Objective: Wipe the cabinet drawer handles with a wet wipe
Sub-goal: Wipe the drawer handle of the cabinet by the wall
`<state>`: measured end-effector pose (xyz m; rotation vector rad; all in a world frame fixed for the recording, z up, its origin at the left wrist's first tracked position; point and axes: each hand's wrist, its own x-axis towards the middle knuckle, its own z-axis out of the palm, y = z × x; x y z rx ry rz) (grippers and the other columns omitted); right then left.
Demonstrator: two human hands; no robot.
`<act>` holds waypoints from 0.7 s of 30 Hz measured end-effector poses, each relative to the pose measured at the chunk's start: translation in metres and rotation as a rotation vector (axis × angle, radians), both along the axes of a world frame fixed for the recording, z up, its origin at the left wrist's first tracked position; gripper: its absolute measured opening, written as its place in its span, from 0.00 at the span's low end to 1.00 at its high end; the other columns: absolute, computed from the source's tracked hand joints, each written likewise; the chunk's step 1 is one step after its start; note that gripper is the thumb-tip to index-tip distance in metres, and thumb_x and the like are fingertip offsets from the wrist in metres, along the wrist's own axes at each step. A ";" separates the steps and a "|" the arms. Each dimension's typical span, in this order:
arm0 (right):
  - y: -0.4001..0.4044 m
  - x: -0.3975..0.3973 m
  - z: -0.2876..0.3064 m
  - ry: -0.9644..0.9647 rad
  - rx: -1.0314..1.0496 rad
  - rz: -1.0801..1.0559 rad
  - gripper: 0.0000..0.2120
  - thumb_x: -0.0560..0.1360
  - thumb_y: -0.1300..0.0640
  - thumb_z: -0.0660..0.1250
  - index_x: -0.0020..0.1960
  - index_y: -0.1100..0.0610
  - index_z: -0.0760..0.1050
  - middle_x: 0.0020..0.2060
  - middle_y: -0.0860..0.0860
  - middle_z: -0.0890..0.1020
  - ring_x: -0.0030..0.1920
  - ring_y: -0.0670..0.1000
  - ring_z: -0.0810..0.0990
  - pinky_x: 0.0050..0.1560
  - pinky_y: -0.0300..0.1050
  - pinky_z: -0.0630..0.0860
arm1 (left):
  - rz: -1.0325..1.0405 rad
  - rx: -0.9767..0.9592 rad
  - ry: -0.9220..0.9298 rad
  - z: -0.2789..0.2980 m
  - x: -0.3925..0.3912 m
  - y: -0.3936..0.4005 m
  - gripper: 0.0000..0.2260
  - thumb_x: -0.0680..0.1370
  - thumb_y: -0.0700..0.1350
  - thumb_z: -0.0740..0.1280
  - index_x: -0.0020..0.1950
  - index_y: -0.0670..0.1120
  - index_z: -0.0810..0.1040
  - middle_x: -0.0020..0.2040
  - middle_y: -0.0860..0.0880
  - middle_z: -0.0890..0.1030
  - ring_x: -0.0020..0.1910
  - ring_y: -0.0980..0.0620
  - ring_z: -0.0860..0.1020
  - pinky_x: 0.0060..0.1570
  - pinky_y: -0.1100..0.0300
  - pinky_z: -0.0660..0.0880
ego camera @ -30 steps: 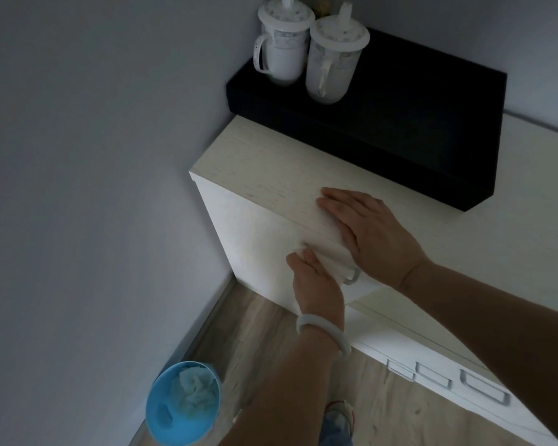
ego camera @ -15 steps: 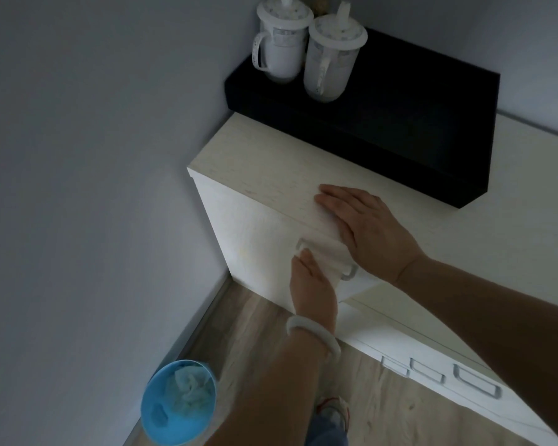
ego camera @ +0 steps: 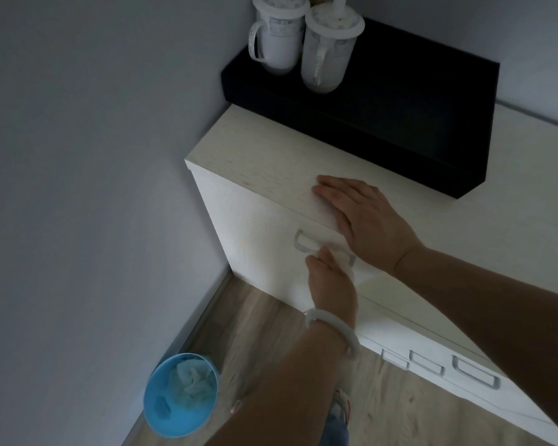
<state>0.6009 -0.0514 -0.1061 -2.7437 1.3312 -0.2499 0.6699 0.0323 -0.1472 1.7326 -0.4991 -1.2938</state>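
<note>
Four drawer handles show from where I watch, and my judgement is that only one is being worked: the top handle [ego camera: 306, 244], a pale grey loop on the cream drawer front [ego camera: 264, 252]. My left hand [ego camera: 331, 281] has its fingers curled round the handle's right part, pinching a white wet wipe [ego camera: 348, 268] against it; the wipe is mostly hidden under the fingers, only a crumpled edge showing. The loop's left end, just left of that hand, lies bare and looks dull and unmarked in this dim light; I cannot tell whether it is damp. My right hand [ego camera: 364, 220] lies flat, fingers straight, on the edge of the cabinet top [ego camera: 255, 156] just above the handle, holding nothing and bracing me. Three lower handles [ego camera: 474, 371] sit well below and right of my left wrist, untouched as far as I can see, so most of the job remains. Beyond my right hand, two lidded mugs [ego camera: 300, 37] stand on a black box [ego camera: 416, 101]. Below my left arm, on the floor, a blue bin [ego camera: 161, 413] holds crumpled wipes.
</note>
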 end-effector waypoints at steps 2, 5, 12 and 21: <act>0.000 0.000 0.000 -0.008 0.002 0.001 0.22 0.81 0.54 0.52 0.74 0.53 0.63 0.73 0.48 0.66 0.72 0.49 0.64 0.71 0.43 0.56 | -0.034 -0.015 0.016 0.002 -0.005 0.007 0.14 0.84 0.52 0.50 0.50 0.45 0.69 0.43 0.54 0.74 0.46 0.52 0.75 0.47 0.59 0.71; 0.000 0.000 0.001 -0.017 -0.004 -0.006 0.21 0.81 0.56 0.55 0.74 0.52 0.64 0.73 0.48 0.66 0.72 0.49 0.64 0.71 0.43 0.56 | 0.045 -0.031 0.000 0.004 0.013 -0.001 0.14 0.84 0.52 0.51 0.48 0.45 0.69 0.41 0.54 0.73 0.41 0.55 0.73 0.41 0.65 0.69; 0.000 0.000 0.000 -0.012 -0.009 0.001 0.21 0.81 0.57 0.56 0.74 0.52 0.64 0.73 0.47 0.66 0.72 0.48 0.63 0.71 0.42 0.55 | -0.028 -0.019 0.025 0.006 -0.013 0.010 0.11 0.85 0.48 0.52 0.48 0.45 0.67 0.42 0.54 0.72 0.40 0.58 0.71 0.34 0.76 0.68; -0.001 -0.001 -0.001 -0.036 0.009 0.004 0.21 0.82 0.56 0.55 0.74 0.52 0.64 0.73 0.47 0.66 0.72 0.49 0.63 0.71 0.46 0.58 | 0.086 -0.063 -0.002 -0.001 0.016 -0.002 0.13 0.84 0.51 0.53 0.43 0.47 0.68 0.40 0.51 0.73 0.38 0.55 0.72 0.42 0.60 0.75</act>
